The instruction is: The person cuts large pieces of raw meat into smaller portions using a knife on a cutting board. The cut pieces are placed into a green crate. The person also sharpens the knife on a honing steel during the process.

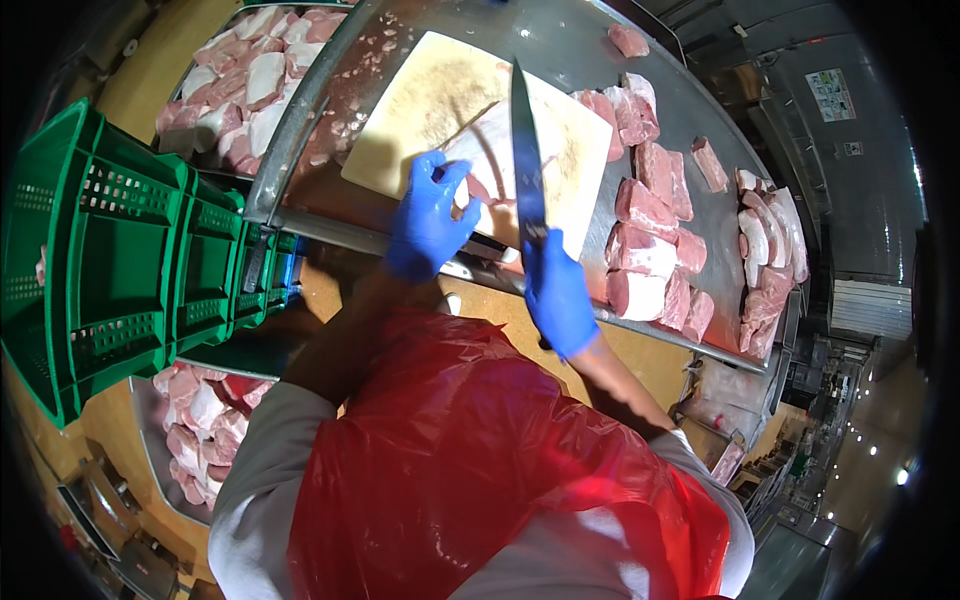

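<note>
1. Bench (560,45): steel, slanting across upper middle of view, raised edge on its left side.
2. Crates (122,255): green, perforated walls, just beside bench's left side.
3. Apron (480,440): red, shiny, on the person, over white sleeves.
4. Upper heap (265,80): pale pink cuts, massed beyond bench's left edge.
5. Lower heap (205,430): similar cuts in a metal tub, person's left, near crates.
6. Board (400,120): cream, stained, lying on bench in front of person.
7. Blocks (645,205): pink meat with white fat, clustered on bench right of board, some touching each other.
8. Strips (768,245): longer fatty pieces bunched at bench's far right.
9. Slab (490,135): pale meat on board, mid-board, partly hidden by knife and left hand.
10. Knife (523,140): long blade across slab in view, tip pointing away from person; blade contact with slab, can't tell.
11. Right hand (558,295): blue glove, grip closed around knife handle.
12. Left hand (432,225): blue glove, at slab's near left edge, fingers curled, grip part-open; pinching slab or only resting against it, can't tell.
13. Lone chunk (628,40): pink, far end of bench, well apart from blocks.
</note>
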Motion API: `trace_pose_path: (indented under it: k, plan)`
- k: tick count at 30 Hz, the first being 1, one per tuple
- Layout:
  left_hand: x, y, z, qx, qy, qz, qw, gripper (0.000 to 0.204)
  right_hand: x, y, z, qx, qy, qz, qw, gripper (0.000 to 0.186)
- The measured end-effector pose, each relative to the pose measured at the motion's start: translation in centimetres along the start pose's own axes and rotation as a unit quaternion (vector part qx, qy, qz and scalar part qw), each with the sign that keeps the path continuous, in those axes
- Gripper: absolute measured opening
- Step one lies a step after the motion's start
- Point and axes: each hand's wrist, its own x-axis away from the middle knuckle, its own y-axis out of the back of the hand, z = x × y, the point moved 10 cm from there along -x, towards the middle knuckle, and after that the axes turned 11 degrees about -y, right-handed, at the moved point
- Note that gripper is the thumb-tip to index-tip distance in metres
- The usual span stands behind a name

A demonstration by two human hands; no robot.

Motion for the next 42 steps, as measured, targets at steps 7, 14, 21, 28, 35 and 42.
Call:
trace_pose_path:
  k: [7, 14, 21, 28, 35, 42]
  plan:
    - [0.0, 1.3, 3.1, 0.026, 0.009, -0.091, 0.995, 0.018, -7.0, -6.0, 3.7, 0.047, -0.026, 0.016, 0.998, 0.023]
    - [0.0, 3.3, 6.4, 0.040, 0.029, -0.121, 0.991, 0.021, 3.9, -3.8, -1.5, 0.227, -0.059, 0.183, 0.955, 0.020]
    - [-3.7, 3.8, 3.9, -0.084, -0.082, 0.033, 0.993, 0.037, 6.7, 1.2, 2.2, 0.188, -0.082, 0.191, 0.960, 0.023]
    - [-1.0, 1.1, 5.4, 0.013, -0.025, -0.002, 1.000, 0.028, -6.9, -3.6, 8.7, 0.070, 0.021, -0.014, 0.997, 0.020]
    - [-0.1, 0.3, 6.7, 0.045, -0.006, 0.024, 0.999, 0.027, -2.1, -6.7, 3.2, 0.197, -0.023, 0.105, 0.974, 0.026]
    - [-2.0, 6.3, 8.7, 0.020, -0.064, -0.107, 0.992, 0.019, 7.2, 1.2, -0.9, 0.213, -0.089, 0.176, 0.957, 0.019]
